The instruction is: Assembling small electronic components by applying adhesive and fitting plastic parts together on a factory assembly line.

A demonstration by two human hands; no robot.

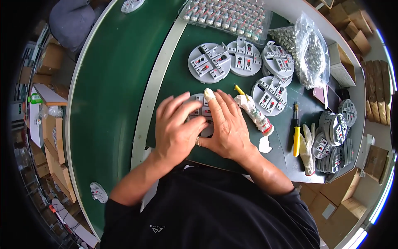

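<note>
Spreading both hands over a gray disc [203,111], we've got it flat on the counter [282,128], directly under the grips, prob. b/c the hard top backs it up while fingers bear down. Left grip [173,135] has bent, fanned fingers over the disc's left part, index & thumb tips coming together above it; can't tell if anything's pinched btwn them. Right grip [229,132] lies along the disc's right side, fingers reaching toward the far rim, thumb low by the near edge — looks like a steadying hold, but can't tell whether it's clamped or just resting. A pale wrap [209,94] covers its index tip, maybe for protection.

Just right of right grip: a white-wrapped bottle [258,116] w/ red end, a yellow-handled tool [239,90] beside its far end, prob. placed for a short reach. Farther right, a yellow screwdriver [296,141] and a glove [307,151] lie side by side, apart from the grips, likely so they don't crowd us. Beyond both grips sit similar discs [209,63], w/ a tray of small parts [228,17] farther off — prob. grouped there to leave us elbow room. Left of left grip, a green belt [112,103] runs past.
</note>
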